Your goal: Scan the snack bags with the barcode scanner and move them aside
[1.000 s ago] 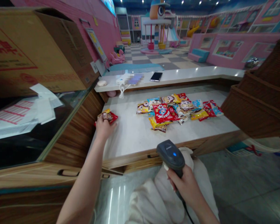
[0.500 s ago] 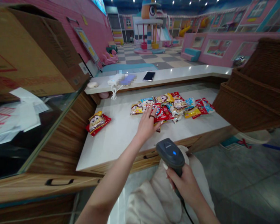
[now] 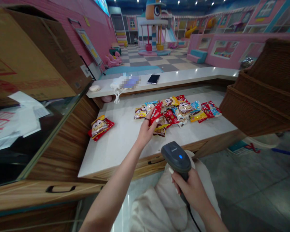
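Observation:
My left hand (image 3: 147, 129) grips the edge of a red snack packet (image 3: 156, 113) and holds it tilted up at the near side of the heap. The heap of colourful snack packets (image 3: 177, 112) lies on a white stone counter (image 3: 111, 154). One packet with a cartoon face and red edges (image 3: 101, 127) lies apart, at the counter's left. My right hand (image 3: 190, 190) is wrapped around the handle of a dark grey corded barcode scanner (image 3: 177, 158), below the counter's near edge. The scanner shows a blue light.
A brown wicker basket (image 3: 263, 93) juts in at the right. A cardboard box (image 3: 31, 54) sits on a glass display case (image 3: 26, 141) at the left. A white cloth sack (image 3: 170, 203) lies below the scanner. A phone (image 3: 153, 79) rests on the higher back counter.
My left hand has left the lone packet, moved right to the heap, and closed on the red packet, raising it. The view has shifted slightly.

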Demonstrator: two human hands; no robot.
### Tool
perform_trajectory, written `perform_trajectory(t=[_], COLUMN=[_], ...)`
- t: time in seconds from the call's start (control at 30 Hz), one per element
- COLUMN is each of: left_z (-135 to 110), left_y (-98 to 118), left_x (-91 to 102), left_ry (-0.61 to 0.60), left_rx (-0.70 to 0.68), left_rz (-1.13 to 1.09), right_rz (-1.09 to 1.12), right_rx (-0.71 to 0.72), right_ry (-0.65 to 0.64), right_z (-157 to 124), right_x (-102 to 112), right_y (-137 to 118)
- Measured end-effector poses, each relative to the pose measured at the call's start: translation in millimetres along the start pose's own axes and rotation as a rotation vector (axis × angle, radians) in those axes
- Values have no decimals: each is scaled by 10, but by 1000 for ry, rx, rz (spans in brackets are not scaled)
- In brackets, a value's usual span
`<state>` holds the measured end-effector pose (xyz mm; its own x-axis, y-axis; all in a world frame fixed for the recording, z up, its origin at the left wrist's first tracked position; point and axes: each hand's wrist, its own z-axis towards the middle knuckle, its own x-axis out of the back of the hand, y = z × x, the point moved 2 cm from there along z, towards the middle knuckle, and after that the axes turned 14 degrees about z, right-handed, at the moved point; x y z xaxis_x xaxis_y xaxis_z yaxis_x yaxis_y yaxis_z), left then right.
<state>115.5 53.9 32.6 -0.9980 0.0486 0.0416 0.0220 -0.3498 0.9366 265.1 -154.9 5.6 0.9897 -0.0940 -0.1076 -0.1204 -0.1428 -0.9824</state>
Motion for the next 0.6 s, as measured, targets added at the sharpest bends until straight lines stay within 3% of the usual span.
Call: perform_trajectory(t=[0.17,0.37,0.6], left_z=[-304,-668,-768], left_y=[-48,-249,-411], left_x=[327,774,872], left_ry=[179,354,377], left_rx=[238,461,556], left_rz=[-421,-555,-559], right_rz=[-6,-40,-83], right_rx=[6,37,52], right_ry=[-4,-17,-96], right_z=[-12,-1,86], right_x=[-69,-202,-412], right_y=[-48,-57,-29])
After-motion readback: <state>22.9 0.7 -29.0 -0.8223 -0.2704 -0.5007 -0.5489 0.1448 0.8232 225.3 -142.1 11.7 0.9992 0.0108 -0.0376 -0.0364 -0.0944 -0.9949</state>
